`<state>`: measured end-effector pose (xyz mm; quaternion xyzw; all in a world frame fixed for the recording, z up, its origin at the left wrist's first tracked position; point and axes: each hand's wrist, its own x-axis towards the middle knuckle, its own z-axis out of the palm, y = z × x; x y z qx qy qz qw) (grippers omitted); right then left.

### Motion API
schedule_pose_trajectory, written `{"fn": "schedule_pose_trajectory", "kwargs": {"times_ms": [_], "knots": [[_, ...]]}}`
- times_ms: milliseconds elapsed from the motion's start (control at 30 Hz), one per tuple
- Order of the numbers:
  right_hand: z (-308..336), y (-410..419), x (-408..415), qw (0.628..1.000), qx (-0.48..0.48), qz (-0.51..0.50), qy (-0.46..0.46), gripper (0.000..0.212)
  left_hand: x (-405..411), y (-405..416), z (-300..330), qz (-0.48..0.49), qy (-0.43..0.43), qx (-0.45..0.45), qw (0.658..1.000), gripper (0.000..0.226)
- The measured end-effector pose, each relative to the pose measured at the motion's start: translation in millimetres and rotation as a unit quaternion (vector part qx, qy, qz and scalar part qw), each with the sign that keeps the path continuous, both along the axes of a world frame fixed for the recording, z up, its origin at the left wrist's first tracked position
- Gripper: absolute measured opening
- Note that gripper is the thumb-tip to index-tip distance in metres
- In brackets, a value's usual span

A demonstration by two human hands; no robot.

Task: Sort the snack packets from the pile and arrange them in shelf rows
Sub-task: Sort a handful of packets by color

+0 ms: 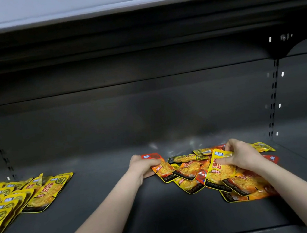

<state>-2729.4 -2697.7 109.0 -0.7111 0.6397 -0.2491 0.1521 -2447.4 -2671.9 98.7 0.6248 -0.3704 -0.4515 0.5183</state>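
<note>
On the dark metal shelf [107, 211], the left hand [143, 167] grips an orange-red foil snack packet [161, 169] at the left edge of the mixed pile [216, 176]. The right hand [239, 155] pinches a yellow foil packet [220, 168] atop it. Overlapping rows of yellow packets [12, 199] lie at the shelf's left end.

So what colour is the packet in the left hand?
Orange-red packet, gripped by the left hand; head view.

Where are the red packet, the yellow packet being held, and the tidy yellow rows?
red packet [156, 162], head view, its middle
yellow packet [220, 168], head view, its printed front
yellow rows [5, 202], head view, a middle packet
</note>
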Motion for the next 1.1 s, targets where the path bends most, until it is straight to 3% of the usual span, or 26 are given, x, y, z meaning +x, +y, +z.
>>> {"fn": "schedule_pose_trajectory", "kwargs": {"times_ms": [133, 233, 567, 900, 1000, 1100], "knots": [[0, -2, -1, 0.997, 0.036, 0.042, -0.059, 0.049, -7, 0, 2, -0.008, 0.043, 0.014, 0.999, 0.025], [4, 1, -3, 0.988, 0.078, 0.083, -0.106, 0.065, -7, 2, 5, -0.022, 0.054, 0.017, 0.998, 0.022], [18, 9, 0, 0.979, 0.157, 0.116, 0.054, 0.055, 4, 5, 2, -0.032, 0.055, 0.006, 0.998, 0.042], [20, 7, 5, 0.981, 0.079, 0.134, 0.111, 0.052, 8, 12, -2, -0.033, 0.078, -0.017, 0.996, 0.043], [21, 8, 5, 0.984, 0.062, 0.150, 0.077, 0.051, 8, 13, 0, -0.027, 0.074, -0.020, 0.997, 0.046], [27, 8, 3, 0.980, 0.071, 0.171, -0.067, 0.044, 9, 15, 5, -0.020, 0.069, -0.025, 0.997, 0.046]]}}
